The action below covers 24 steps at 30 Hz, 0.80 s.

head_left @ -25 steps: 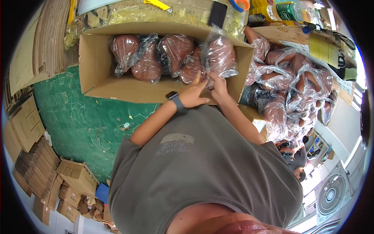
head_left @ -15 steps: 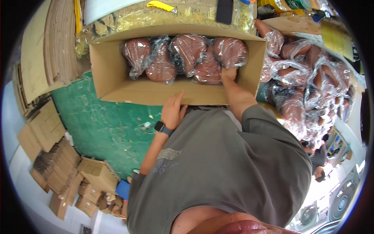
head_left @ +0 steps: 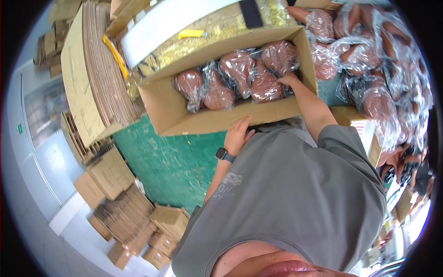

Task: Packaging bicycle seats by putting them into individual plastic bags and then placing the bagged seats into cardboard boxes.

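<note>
An open, long cardboard box [head_left: 184, 128] holds several brown, bulb-shaped pieces in clear plastic bags, lying in a row with their narrow ends alternating. My right hand [head_left: 289, 80] reaches into the right end of the box. Its fingers are closed at the lower, narrow end of the rightmost wrapped piece [head_left: 280, 57], beside another wrapped piece [head_left: 266, 87]; the fingertips are partly hidden. My left hand [head_left: 237, 136], with a dark watch [head_left: 223, 154] on the wrist, rests at the box's near edge, fingers stretched out and holding nothing.
A big heap of similar bagged brown pieces [head_left: 378, 99] lies to the right. Behind the box, a taped surface carries a yellow cutter knife [head_left: 192, 33] and a dark phone [head_left: 250, 14]. Flattened cardboard [head_left: 87, 69] is stacked left; more boxes [head_left: 168, 221] stand on the green floor's edge.
The view has turned and shifted, so the box appears tilted and farther right. My right hand stays at the rightmost piece, and my left hand remains at the near edge.
</note>
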Tool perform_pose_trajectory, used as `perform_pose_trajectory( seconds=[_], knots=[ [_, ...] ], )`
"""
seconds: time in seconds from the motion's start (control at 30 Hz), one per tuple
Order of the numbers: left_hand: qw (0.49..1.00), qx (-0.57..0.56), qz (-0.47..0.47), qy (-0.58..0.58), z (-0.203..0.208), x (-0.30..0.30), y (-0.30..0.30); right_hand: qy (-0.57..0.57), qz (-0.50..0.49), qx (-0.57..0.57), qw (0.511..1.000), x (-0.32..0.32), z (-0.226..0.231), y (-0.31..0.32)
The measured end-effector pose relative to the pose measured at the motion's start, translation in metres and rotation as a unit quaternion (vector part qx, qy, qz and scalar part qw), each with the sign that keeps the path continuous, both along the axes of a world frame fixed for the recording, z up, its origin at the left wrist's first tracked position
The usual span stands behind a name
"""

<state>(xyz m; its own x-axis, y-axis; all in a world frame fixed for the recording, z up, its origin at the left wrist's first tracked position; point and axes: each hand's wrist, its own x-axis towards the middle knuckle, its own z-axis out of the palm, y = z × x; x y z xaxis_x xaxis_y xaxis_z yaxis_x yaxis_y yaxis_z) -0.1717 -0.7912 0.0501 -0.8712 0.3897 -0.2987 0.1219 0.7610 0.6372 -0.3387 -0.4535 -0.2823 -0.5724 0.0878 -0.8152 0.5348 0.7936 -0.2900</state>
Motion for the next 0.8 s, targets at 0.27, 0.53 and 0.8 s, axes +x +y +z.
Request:
perform_pose_trajectory(
  seconds=[0.27, 0.53, 0.8],
  knots=[
    [0.955, 0.076, -0.282, 0.049, 0.024, -0.097, 0.019, 0.353, -0.126, -0.272, 0.886, 0.081, 0.308, -0.012],
    [0.856, 0.145, -0.495, 0.038, 0.025, -0.112, 0.045, 0.256, -0.415, 0.369, 0.791, 0.457, 0.349, 0.012],
    [0.764, 0.154, -0.627, 0.023, 0.046, 0.004, 0.094, -0.105, -0.641, 0.616, 0.446, 0.885, 0.387, -0.144]
  ],
)
